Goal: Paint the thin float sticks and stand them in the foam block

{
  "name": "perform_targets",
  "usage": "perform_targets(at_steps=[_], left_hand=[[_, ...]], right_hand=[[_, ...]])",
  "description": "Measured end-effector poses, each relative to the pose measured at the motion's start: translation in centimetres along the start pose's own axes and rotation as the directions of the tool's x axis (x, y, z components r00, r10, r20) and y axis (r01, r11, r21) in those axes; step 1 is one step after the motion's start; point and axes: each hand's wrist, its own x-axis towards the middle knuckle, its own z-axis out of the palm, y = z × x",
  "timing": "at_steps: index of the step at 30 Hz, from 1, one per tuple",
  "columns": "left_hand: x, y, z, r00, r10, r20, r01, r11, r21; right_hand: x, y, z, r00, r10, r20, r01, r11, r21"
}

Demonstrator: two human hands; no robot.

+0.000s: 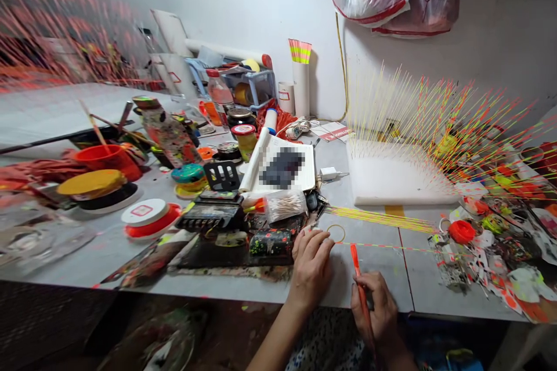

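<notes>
Head view: two bare forearms reach up from the bottom edge over a paint-spotted gray table (pixel 394 284). The right hand (pixel 378 304), its wrist low at the table's front edge, grips an orange paintbrush (pixel 362 291), bristles upward, just below a thin striped stick (pixel 391 246). That stick runs sideways above the table, right of the left hand (pixel 312 264), which arches palm-down beside a paint-speckled black cylinder (pixel 270 242). Its fingertips seem to meet the stick's end, but whether they pinch it I cannot tell. Pixelation hides part of a white sheet (pixel 310 177); the far left blurs.
</notes>
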Motion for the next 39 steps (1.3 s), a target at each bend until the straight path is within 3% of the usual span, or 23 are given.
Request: perform_targets(at_steps=[19,31,35,39], left_hand=[[0.2,0.0,0.1,0.999,0.013,-0.034,-0.013,1.000,-0.015],[0.9,0.2,0.5,0.994,-0.035,-0.099,0.031,0.999,-0.042],[1.6,0.5,0.1,0.992,-0.064,-0.113,0.050,0.991,-0.124],[2.8,1.2,-0.4,0.985,-0.156,-0.080,0.116,0.922,-0.370]], right_hand=[[-0.4,0.4,0.0,0.999,0.041,0.008,-0.041,0.998,-0.044],[-1.3,-0.3,-1.4,0.999,-0.025,0.044,0.017,0.985,0.170],[-1.4,-0.7,-2.0,0.993,-0.119,-0.009,0.118,0.970,0.214],[-0.6,-1.6,-2.6,0.967,-0.125,-0.221,0.164,0.973,0.165]])
